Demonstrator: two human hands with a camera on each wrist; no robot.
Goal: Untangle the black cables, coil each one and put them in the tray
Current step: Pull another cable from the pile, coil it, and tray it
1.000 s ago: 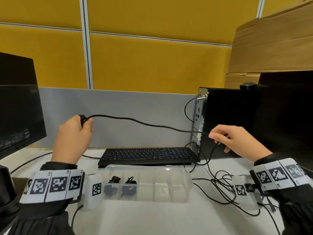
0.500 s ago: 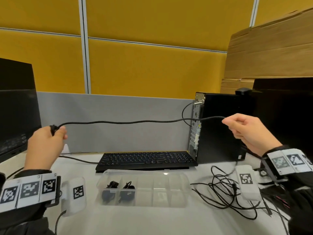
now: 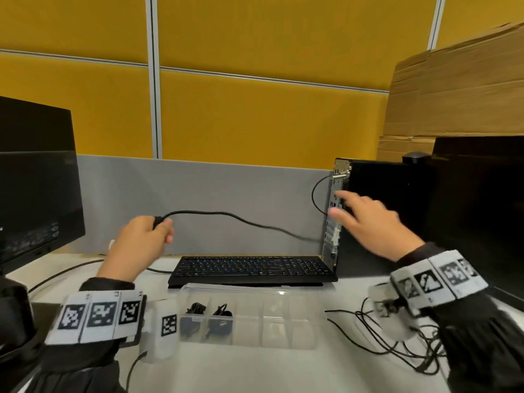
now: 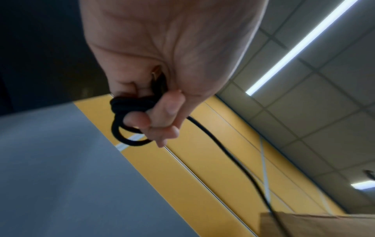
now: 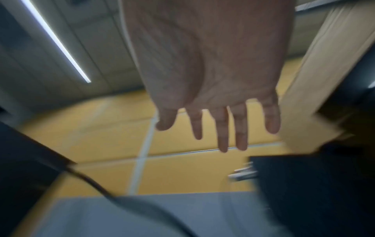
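My left hand [image 3: 141, 239] is raised above the desk and grips a small coil of black cable [image 4: 129, 110] wound round its fingers. From that hand the free length of the cable [image 3: 226, 215] sags rightward toward the PC tower. My right hand [image 3: 365, 222] hovers in front of the tower with fingers [image 5: 223, 128] spread and holds nothing. The clear plastic tray [image 3: 295, 321] lies on the desk below, with two coiled black cables [image 3: 207, 316] in its left compartments. A tangle of black cables [image 3: 397, 344] lies on the desk at the right.
A black keyboard [image 3: 252, 270] lies behind the tray. A black PC tower [image 3: 380, 217] stands at the right with a monitor [image 3: 482, 211] beside it. Another monitor [image 3: 34, 180] stands at the left. A grey and yellow partition [image 3: 226, 137] closes the back.
My right hand has let go of the cable and spread its fingers. The cable, taut half a second ago, now sags. My left hand has moved right and up toward the middle.
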